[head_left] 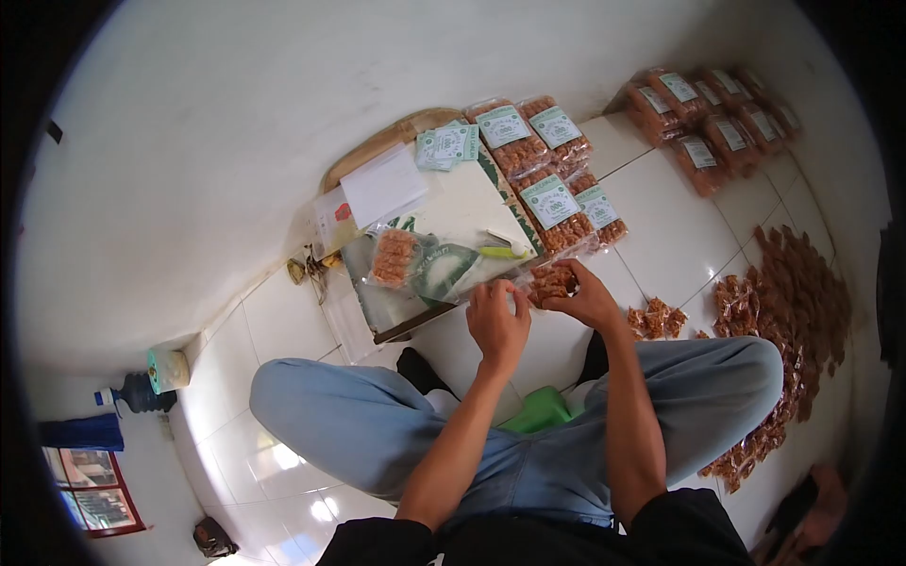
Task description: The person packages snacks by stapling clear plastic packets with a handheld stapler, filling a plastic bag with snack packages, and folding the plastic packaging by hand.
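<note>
My right hand (587, 300) is closed around a clear plastic bag of brown snacks (549, 283), held at the near edge of a low board (481, 203). Beside it, the fingers of my left hand (498, 319) are pinched together at the bag's left end, where the clear plastic shows faintly. On the board lie a yellow-green cutter (503, 251) and another filled bag without a label (393, 258). White paper sheets (384, 184) and a pile of green-and-white labels (448, 145) are at its far side.
Labelled snack packs (552, 203) stand stacked along the board's right side. More packs (727, 123) are piled by the back wall. A large heap of small wrapped pieces (783, 321) covers the tiles at right, with a smaller pile (658, 319) nearer. Green cloth (540, 411) lies between my legs.
</note>
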`<state>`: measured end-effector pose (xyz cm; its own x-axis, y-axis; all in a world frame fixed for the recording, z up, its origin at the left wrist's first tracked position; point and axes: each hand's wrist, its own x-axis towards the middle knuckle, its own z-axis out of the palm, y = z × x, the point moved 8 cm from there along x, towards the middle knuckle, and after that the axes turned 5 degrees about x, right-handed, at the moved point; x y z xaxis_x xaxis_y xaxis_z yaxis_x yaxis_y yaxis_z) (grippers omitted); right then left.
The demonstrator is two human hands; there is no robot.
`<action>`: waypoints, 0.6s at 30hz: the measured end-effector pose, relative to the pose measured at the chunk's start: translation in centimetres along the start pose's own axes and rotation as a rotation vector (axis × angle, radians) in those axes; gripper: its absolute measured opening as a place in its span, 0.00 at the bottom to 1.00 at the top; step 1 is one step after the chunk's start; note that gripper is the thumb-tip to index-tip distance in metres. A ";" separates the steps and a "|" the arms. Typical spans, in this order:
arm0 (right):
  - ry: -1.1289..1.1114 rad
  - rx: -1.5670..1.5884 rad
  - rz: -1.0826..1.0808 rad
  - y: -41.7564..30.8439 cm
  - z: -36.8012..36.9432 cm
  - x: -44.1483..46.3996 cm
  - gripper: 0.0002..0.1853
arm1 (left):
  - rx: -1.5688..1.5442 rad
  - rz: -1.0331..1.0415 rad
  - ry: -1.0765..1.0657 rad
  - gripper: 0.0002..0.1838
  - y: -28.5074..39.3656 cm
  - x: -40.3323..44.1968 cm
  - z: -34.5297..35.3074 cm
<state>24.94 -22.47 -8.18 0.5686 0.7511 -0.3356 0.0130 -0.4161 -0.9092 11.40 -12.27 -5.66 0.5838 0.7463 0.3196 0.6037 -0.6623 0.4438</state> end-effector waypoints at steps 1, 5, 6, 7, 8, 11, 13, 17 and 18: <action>-0.007 -0.001 -0.001 0.3 0.2 0.1 0.39 | -0.061 0.004 0.058 0.06 -0.2 -0.3 -0.7; -0.197 0.008 0.098 0.8 2.0 -1.2 0.39 | -0.135 -0.071 0.076 0.06 -1.6 -1.5 -2.2; -0.247 0.038 0.129 0.5 2.5 -1.7 0.39 | -0.171 -0.094 0.092 0.06 -2.0 -1.8 -2.5; -0.251 0.035 0.132 0.8 2.7 -1.8 0.39 | -0.206 -0.118 0.107 0.07 -2.4 -2.2 -2.8; -0.276 0.078 0.117 1.2 3.1 -1.8 0.39 | -0.208 -0.121 0.109 0.07 -2.6 -2.4 -3.0; -0.237 0.233 0.077 1.1 3.9 -1.9 0.40 | -0.229 -0.130 0.109 0.06 -3.0 -3.1 -3.3; -0.173 0.344 0.050 1.7 4.3 -1.6 0.41 | -0.263 -0.135 0.116 0.06 -3.4 -3.6 -3.2; 0.006 0.344 0.061 3.5 4.7 -0.8 0.40 | -0.320 -0.149 0.133 0.06 -3.7 -4.4 -3.1; 0.069 0.417 0.139 4.2 5.0 -1.1 0.40 | -0.332 -0.153 0.101 0.06 -3.7 -4.7 -2.9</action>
<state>20.26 -22.44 -12.86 0.5950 0.6606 -0.4578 -0.3929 -0.2578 -0.8827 4.88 -13.11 -6.34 0.4343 0.8487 0.3018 0.4613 -0.4974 0.7347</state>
